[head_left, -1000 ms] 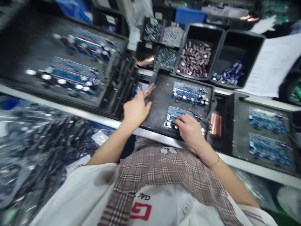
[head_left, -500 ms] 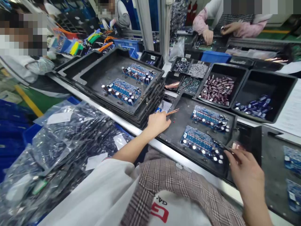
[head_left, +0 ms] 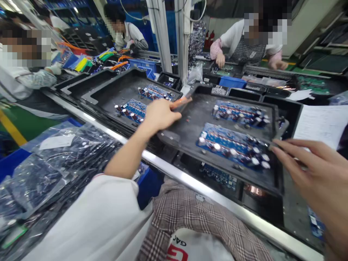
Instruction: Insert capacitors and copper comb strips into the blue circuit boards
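The left hand (head_left: pixel 160 115) gripped the raised black tray (head_left: pixel 187 127) at its left edge, copper strip (head_left: pixel 181 102) pinched; the right hand (head_left: pixel 320 170), fingers spread, met its right edge; level lifting seemed advisable.

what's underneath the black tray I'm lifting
Below the raised tray, another blue circuit board and a copper coil show. The tray covers whatever lies further back.

Factory hall: grey metal upright posts (head_left: pixel 163 36) rise behind the long surface with its silver metal edge rail (head_left: pixel 217 195); green floor with yellow stripe (head_left: pixel 11 130) at left.
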